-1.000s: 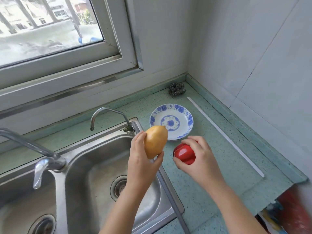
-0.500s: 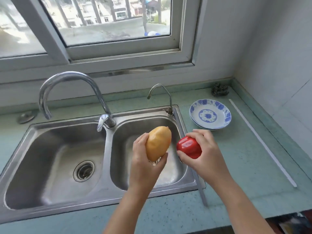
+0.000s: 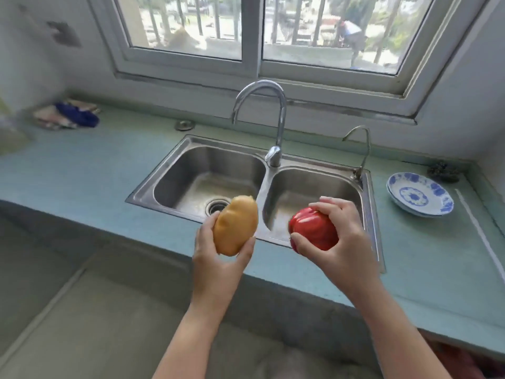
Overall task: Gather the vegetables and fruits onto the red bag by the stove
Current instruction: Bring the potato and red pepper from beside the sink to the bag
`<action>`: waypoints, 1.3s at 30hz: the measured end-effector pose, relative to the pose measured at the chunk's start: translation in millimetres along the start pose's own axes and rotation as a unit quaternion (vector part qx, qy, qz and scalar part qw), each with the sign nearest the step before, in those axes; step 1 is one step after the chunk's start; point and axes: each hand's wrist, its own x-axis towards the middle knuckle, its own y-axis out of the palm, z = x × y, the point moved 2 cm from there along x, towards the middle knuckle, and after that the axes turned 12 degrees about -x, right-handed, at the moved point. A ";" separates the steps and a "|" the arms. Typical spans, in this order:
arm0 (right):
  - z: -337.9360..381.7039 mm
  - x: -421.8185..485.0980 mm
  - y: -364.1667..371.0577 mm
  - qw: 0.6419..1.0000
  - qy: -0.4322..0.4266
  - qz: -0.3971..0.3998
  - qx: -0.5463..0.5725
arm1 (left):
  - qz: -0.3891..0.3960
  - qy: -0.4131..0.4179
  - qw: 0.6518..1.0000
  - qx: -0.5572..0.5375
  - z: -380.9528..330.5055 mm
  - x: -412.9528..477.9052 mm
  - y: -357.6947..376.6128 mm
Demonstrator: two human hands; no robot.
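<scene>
My left hand (image 3: 216,258) grips a yellow-brown potato (image 3: 235,225), held upright in front of the sink's near rim. To its right, my right hand (image 3: 344,242) holds a red bell pepper (image 3: 314,228) with fingers curled over its top and thumb beneath. Both hands hover in the air over the front edge of the counter, a short gap between them. No red bag or stove is in view.
A double steel sink (image 3: 254,184) with a tall faucet (image 3: 273,121) and a small tap (image 3: 360,149) sits in the green counter (image 3: 82,170). A blue-white plate (image 3: 420,194) and scouring ball (image 3: 442,172) lie at right. Crumpled cloths (image 3: 68,116) lie far left.
The view has swung left from the right corner across the sink. Both hands, still holding the potato and pepper, have moved left with it and drawn back from the counter.
</scene>
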 end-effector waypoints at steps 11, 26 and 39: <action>156.6 -31.4 66.5 0.975 -0.169 0.095 0.109 | -0.223 0.011 0.974 0.039 -18.6 -62.1 -183.0; 340.5 -39.8 213.7 0.882 -0.304 0.256 0.253 | -0.418 -0.039 0.903 0.086 -2.6 -79.2 -358.4; 485.8 -1.1 322.8 0.820 -0.367 0.303 0.317 | -0.471 -0.034 0.872 0.128 -21.1 -10.3 -486.5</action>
